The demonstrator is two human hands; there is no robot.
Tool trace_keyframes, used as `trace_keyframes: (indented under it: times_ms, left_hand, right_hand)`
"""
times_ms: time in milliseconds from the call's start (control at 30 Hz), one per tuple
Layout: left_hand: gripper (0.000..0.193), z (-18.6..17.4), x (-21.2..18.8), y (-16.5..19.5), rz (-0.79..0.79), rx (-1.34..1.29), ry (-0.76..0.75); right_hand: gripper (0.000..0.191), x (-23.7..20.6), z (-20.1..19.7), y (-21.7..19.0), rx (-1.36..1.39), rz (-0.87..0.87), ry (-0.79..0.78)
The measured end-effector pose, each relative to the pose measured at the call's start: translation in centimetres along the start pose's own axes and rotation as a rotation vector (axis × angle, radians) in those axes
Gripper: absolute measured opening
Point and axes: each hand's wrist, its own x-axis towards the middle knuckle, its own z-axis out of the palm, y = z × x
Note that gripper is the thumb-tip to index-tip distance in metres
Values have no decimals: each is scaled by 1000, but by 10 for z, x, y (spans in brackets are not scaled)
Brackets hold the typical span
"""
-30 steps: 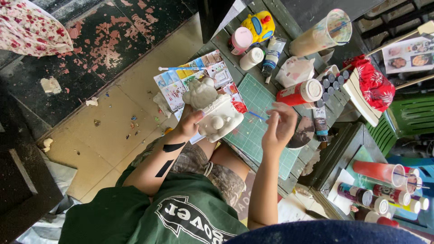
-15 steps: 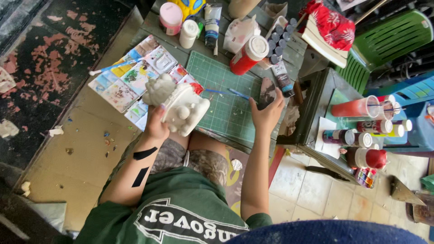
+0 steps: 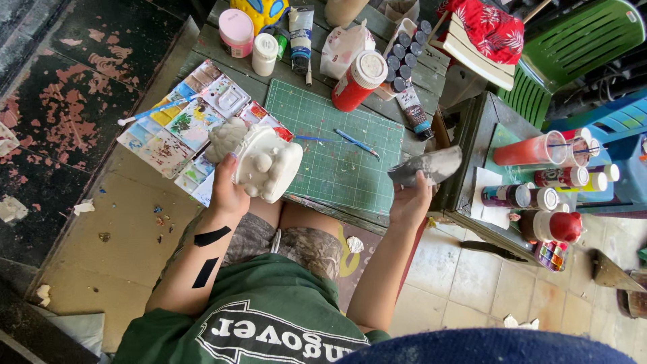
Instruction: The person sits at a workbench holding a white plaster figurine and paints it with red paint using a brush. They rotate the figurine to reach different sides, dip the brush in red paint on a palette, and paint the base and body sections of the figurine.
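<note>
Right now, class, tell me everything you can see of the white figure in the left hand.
The white figure looks like unpainted plaster, matt, with rounded, lumpy shapes. The left hand grips it from below and holds it tilted above the near-left corner of the green cutting mat, beside the paint palette. No paint shows on it.

From my remote seat I count the containers. A red paint bottle [image 3: 357, 82] with a white cap stands at the far edge of the green cutting mat [image 3: 337, 145]. Behind it a pink-lidded jar [image 3: 236, 32], a small white bottle [image 3: 264, 54] and a tube [image 3: 300, 34] with a dark, printed label. A dark tube [image 3: 412, 111] lies right of the mat, beside a row of grey-capped little pots [image 3: 404, 54]. On the side table, red, purple and yellow bottles [image 3: 559, 176] lie clustered.
</note>
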Motion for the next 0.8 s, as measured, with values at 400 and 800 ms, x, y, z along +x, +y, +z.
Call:
trace_keyframes:
  times_ms: [400,800]
  left_hand:
    - [86,14,-8,-1,220,230,-297]
    - [94,33,-22,-24,369,422,-184]
  right_hand:
    - [80,-58,64,11,23,247,-522]
    - [38,-133,100,-19,-795,-337,-509]
